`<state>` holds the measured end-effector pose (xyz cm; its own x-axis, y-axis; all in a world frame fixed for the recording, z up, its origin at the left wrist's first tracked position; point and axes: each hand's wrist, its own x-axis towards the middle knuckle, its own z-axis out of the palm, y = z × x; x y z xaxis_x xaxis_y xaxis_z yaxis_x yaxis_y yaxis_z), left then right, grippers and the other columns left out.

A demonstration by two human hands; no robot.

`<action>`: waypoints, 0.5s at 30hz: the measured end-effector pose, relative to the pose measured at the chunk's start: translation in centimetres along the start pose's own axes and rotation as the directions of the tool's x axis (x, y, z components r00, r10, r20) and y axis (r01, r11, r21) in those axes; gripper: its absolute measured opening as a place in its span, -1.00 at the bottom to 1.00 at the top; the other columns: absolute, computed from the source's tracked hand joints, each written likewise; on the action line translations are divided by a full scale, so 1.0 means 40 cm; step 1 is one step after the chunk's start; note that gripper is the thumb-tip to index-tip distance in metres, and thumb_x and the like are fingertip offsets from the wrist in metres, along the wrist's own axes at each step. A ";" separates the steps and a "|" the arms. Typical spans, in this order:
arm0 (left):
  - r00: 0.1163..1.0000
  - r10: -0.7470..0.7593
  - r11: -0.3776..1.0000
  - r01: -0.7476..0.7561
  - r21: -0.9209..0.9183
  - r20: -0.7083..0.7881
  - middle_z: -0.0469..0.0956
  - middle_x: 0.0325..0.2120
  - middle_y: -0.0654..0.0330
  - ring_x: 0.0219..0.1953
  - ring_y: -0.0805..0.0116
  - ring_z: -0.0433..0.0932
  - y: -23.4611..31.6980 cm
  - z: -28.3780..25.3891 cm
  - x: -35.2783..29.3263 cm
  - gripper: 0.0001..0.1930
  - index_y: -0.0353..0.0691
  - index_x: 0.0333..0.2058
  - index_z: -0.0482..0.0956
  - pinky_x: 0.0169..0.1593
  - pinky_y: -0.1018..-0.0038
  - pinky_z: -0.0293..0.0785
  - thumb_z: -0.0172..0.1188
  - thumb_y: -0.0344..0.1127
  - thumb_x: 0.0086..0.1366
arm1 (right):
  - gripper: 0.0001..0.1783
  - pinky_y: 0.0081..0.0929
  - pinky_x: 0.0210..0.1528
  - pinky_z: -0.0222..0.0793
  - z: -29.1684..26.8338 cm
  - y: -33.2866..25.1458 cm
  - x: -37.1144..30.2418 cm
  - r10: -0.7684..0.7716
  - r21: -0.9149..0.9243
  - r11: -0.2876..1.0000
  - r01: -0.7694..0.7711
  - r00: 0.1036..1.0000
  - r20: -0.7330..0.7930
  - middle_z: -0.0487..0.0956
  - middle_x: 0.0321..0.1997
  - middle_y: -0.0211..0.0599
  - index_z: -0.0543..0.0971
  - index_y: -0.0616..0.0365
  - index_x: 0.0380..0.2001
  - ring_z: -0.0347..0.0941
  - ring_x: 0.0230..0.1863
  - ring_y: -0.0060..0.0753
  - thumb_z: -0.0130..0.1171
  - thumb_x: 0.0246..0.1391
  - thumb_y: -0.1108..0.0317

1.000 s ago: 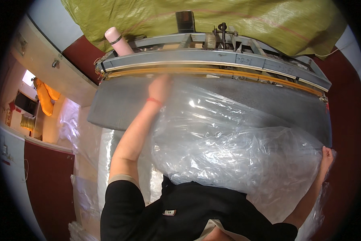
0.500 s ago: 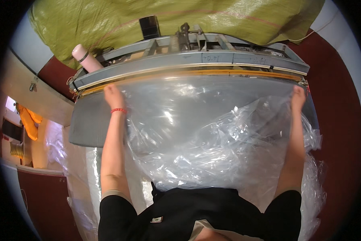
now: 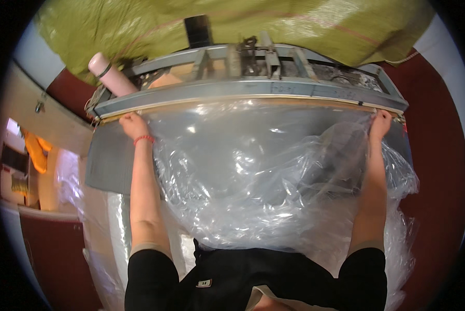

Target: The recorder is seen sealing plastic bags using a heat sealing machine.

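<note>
A wide sheet of clear plastic film [image 3: 243, 160] is stretched between my two hands. Its far edge lies along the strip under the metal bar [image 3: 212, 94] of a long sealing frame. My left hand [image 3: 133, 125] is closed, pinching the film's far-left corner close to the bar. Near the bar's right end, my right hand [image 3: 381, 124] is closed on the film's other corner. The near part of the film is crumpled and hangs toward my body. Beneath it a dark grey padded board [image 3: 108, 163] shows at the left.
A pink bottle [image 3: 111, 76] leans in the frame's far-left corner. Behind stands a dark flat object [image 3: 198, 31] against a yellow-green woven sheet [image 3: 315, 23]. An open cabinet [image 3: 41, 171] holding orange items is at the left. More clear film [image 3: 398, 249] hangs at the lower right.
The film's far edge has moved up to the bar, covering most of the orange strip. My left hand has shifted a little left. The gap under the bar looks narrower.
</note>
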<state>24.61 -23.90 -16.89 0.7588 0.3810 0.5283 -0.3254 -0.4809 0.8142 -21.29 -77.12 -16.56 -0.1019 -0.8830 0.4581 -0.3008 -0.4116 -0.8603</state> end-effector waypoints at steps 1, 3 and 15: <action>0.994 0.037 0.996 -0.028 0.090 -0.099 0.41 -0.59 0.11 -0.53 0.37 0.40 -0.011 -0.002 0.007 -0.85 -0.33 -0.47 0.30 -0.38 0.49 0.36 -0.02 -0.36 0.07 | -0.83 -0.61 -0.57 0.26 -0.002 0.002 0.000 0.184 0.229 0.955 -0.189 0.982 0.043 0.42 -0.61 -0.38 0.37 0.16 -0.41 0.35 -0.62 -0.54 0.04 -0.03 0.31; 0.988 -0.152 0.987 0.150 -0.052 -0.025 0.41 -0.55 0.09 -0.49 0.37 0.40 -0.030 -0.003 0.023 -0.85 -0.34 -0.45 0.30 -0.37 0.49 0.36 -0.04 -0.36 0.09 | -0.82 -0.62 -0.62 0.23 -0.004 0.005 0.000 0.168 0.218 0.960 -0.174 0.985 0.049 0.41 -0.61 -0.38 0.35 0.15 -0.37 0.33 -0.65 -0.55 0.02 -0.01 0.31; 0.759 0.230 0.830 -0.480 0.285 0.609 0.36 -0.17 -0.11 -0.08 -0.01 0.27 0.004 -0.184 -0.032 -0.58 -0.40 -0.25 0.40 0.01 0.30 0.14 0.06 -0.10 0.07 | -0.75 -0.56 -0.48 0.19 -0.242 -0.164 -0.153 -0.548 -0.080 0.803 0.591 0.784 0.292 0.34 -0.64 -0.31 0.40 0.31 -0.61 0.24 -0.59 -0.46 0.05 -0.01 0.33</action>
<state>19.42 -18.63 -15.68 0.8450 -0.3024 0.4411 -0.4733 -0.8068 0.3536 -27.86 -66.83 -11.57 0.3615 -0.5326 0.7653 -0.3778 -0.8341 -0.4020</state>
